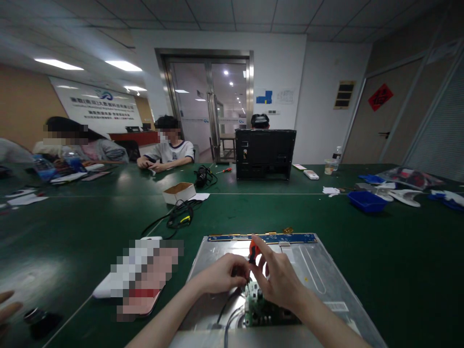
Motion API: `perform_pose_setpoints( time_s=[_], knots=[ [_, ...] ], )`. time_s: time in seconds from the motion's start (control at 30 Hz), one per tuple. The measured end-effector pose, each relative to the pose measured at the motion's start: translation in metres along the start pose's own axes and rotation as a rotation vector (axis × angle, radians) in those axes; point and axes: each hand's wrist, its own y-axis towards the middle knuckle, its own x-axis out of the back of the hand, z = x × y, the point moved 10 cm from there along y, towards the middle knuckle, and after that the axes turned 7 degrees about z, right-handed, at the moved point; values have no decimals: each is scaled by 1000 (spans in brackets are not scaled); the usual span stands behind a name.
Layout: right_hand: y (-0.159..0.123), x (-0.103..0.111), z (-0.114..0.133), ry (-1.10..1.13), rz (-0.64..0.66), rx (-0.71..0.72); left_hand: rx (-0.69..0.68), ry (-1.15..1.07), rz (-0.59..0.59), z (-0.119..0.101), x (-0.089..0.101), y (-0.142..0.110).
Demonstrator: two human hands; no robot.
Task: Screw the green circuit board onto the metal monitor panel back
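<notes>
A flat metal display panel (308, 266) lies on the green table before me, a blue circuit strip (300, 238) along its far edge. My right hand (281, 278) grips a small screwdriver (253, 250) by its red and black handle, held upright over a green circuit board (261, 309) on the panel. Beside its shaft, my left hand (228, 274) is closed with fingertips pinched low near the board. What those fingertips hold, if anything, is too small to make out. Dark cables (226, 309) run across the panel below my left hand.
Left of the panel are two blurred phone-like items (148, 285). Farther off are a cable (181, 217), an open box (179, 193), a black monitor housing (266, 154) and a blue tray (368, 201). Another person's hand (7, 309) shows at far left; several people sit across the table.
</notes>
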Motion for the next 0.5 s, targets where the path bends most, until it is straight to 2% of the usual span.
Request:
perform_pose_setpoints(
  time_s=[0.2,0.5],
  knots=[
    [-1,-2,-3,-25,-3,13,5,49,-10,-13,5,-2],
    [2,-1,2,10,45,-14,7,-45,20,0,-2,1]
  ],
)
